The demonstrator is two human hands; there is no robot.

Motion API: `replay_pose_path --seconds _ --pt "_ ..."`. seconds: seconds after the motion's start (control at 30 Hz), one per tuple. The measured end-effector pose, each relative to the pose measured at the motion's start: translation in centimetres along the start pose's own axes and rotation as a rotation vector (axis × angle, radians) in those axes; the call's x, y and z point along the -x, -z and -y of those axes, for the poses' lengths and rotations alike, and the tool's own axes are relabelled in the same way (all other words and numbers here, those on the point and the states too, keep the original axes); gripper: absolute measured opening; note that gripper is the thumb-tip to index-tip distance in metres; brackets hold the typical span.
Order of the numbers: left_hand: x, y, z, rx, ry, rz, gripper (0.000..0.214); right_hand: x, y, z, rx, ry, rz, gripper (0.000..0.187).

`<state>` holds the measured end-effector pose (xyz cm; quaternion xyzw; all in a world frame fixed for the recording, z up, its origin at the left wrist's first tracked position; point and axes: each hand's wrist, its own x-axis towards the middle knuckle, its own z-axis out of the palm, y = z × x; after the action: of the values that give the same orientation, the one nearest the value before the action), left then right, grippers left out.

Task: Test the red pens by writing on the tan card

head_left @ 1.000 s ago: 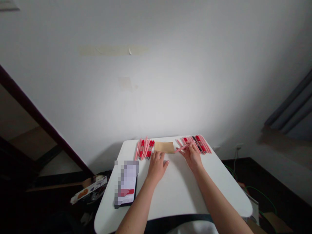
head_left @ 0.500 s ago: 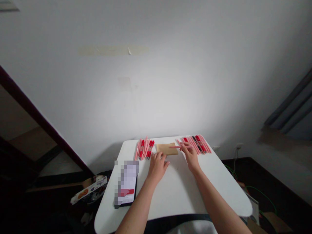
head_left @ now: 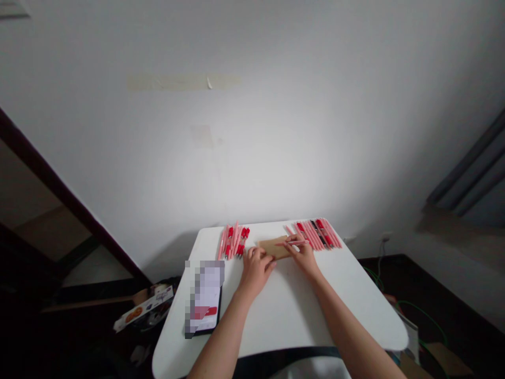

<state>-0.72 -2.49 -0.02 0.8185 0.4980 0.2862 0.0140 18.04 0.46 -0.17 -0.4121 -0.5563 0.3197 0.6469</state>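
Note:
A small tan paper piece [head_left: 272, 247], perhaps an envelope or a pad, lies between my hands, slightly turned. At its near left corner my left hand [head_left: 254, 267] has its fingers curled, with the paper's edge between thumb and fingers. A slim pink pen [head_left: 295, 242] is pinched in my right hand [head_left: 303, 256], almost level, its left end over the paper. Part of the paper's right side is hidden by the right fingers.
Pink and red pens [head_left: 234, 241] lie bunched at the table's back left. A row of pink, red and black pens [head_left: 319, 234] lies at the back right. A phone [head_left: 207, 297] rests at the left of the white table [head_left: 292, 316]. A wall [head_left: 276, 158] rises behind.
The paper has shifted to the right and turned, its right side now higher. My right hand has come slightly nearer and left with the pen. The left fingers have closed over the paper's corner.

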Motion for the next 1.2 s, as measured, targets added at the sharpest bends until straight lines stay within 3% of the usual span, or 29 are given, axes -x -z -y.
replay_pose_path --seconds 0.17,0.33,0.57,0.8,1.0,1.2 --pt "-0.3 0.1 0.1 0.044 -0.035 0.008 0.021 0.2 0.1 -0.2 0.054 -0.002 0.033 0.018" --pt "-0.2 0.0 0.1 -0.004 0.008 -0.017 0.019 0.3 0.1 0.0 0.232 0.075 0.15 0.027" --pt "0.0 -0.3 0.4 -0.029 0.081 -0.052 0.028 0.2 0.0 -0.5 0.255 0.126 0.178 0.023" --pt "0.1 0.0 0.3 0.006 0.079 -0.007 0.018 0.6 -0.3 -1.2 0.343 0.082 0.176 0.021" --pt "0.0 0.3 0.2 0.0 0.094 0.017 0.019 0.7 -0.4 -1.2 0.427 0.094 0.256 0.018" --pt "0.0 0.4 0.0 -0.011 0.109 0.029 0.02 0.6 -0.7 -1.6 0.466 0.088 0.218 0.014"
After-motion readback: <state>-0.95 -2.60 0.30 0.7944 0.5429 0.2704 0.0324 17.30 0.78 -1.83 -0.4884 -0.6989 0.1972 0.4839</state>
